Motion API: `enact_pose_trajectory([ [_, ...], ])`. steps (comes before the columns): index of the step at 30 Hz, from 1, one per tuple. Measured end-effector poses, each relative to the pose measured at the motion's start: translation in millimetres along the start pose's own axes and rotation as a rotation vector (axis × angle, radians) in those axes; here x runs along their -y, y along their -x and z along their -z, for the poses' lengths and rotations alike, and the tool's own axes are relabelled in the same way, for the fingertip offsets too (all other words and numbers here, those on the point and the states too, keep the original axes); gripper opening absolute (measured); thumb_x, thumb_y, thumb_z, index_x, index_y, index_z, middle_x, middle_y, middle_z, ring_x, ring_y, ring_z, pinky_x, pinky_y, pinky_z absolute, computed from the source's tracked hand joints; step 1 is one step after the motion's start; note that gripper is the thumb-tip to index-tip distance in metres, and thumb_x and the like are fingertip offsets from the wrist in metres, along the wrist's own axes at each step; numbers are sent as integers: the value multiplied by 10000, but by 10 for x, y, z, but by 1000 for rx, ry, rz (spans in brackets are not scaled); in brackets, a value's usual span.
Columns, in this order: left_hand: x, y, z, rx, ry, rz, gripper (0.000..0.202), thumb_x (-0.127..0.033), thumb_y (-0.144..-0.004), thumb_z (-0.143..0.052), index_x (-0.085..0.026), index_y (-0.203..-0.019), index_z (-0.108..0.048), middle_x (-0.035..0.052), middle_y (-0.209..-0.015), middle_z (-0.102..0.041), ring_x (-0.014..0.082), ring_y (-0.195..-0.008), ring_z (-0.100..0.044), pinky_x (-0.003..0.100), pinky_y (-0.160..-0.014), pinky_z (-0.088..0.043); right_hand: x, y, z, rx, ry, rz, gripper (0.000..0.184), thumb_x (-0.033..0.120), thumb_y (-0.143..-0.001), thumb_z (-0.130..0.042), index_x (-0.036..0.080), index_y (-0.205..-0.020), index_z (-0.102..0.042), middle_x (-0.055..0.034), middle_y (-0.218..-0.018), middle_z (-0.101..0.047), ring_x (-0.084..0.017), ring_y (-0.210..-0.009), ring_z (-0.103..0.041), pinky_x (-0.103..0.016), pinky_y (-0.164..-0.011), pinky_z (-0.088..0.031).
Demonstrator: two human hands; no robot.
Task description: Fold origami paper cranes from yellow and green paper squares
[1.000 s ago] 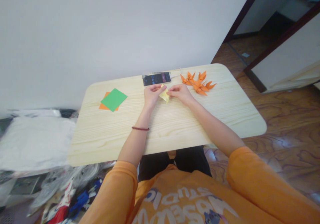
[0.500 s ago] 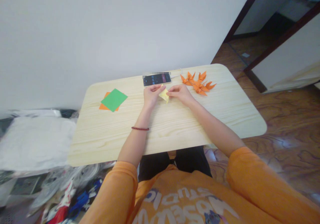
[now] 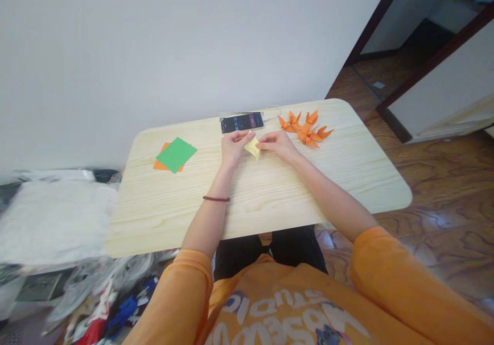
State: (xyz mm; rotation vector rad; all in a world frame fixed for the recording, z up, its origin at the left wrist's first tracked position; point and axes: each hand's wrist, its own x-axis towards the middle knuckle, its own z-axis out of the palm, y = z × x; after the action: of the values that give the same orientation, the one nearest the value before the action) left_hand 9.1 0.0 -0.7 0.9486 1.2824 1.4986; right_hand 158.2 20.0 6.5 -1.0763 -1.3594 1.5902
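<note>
Pale wood-grain table with rounded corners, in front of a seated person in an orange sleeved top. Along its far edge, a black smartphone with a thin cable; to the right, a cluster of orange origami pieces; to the left, a green paper sheet lying over an orange paper sheet. Just below the phone, left hand and right hand facing each other, fingers together and pinching a small folded yellow paper from both sides. On the left wrist, a dark red beaded bracelet.
</note>
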Motion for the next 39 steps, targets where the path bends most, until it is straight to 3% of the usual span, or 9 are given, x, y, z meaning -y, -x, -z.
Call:
enact_pose_trajectory([
  [17, 11, -29, 32, -47, -61, -38, 210, -338, -588, -794, -174, -675, -697, 28, -687, -705, 131, -641, -629, 255, -635, -485, -15, -6, -10, 16, 2, -27, 186, 250, -501, -821, 165, -603, -691, -7, -618, -681, -108, -571, -594, -252, -634, -502],
  [24, -34, -6, 43, 8, -85, -52, 225, -341, -603, -799, -167, -702, -697, 47, -709, -705, 138, -632, -635, 267, -628, -492, -51, -30, 12, 25, 0, -33, 220, 278, -490, -838, 164, -611, -695, -16, -634, -689, -114, -582, -606, -258, -649, -516],
  [30, -69, 1, 62, 83, -157, -18, 258, -297, -525, -837, -159, -683, -686, 42, -673, -699, 125, -582, -614, 239, -563, -483, -53, -47, 22, 17, -38, -56, 249, 290, -439, -858, 166, -583, -697, -12, -609, -690, -111, -574, -601, -239, -621, -522],
  [39, -79, -15, 69, 66, -198, -48, 184, -267, -597, -798, -152, -671, -675, 59, -684, -699, 142, -621, -636, 250, -605, -501, -11, -34, 39, 132, -82, -40, 276, 361, -508, -861, 159, -586, -691, -18, -640, -693, -129, -634, -631, -261, -663, -559],
])
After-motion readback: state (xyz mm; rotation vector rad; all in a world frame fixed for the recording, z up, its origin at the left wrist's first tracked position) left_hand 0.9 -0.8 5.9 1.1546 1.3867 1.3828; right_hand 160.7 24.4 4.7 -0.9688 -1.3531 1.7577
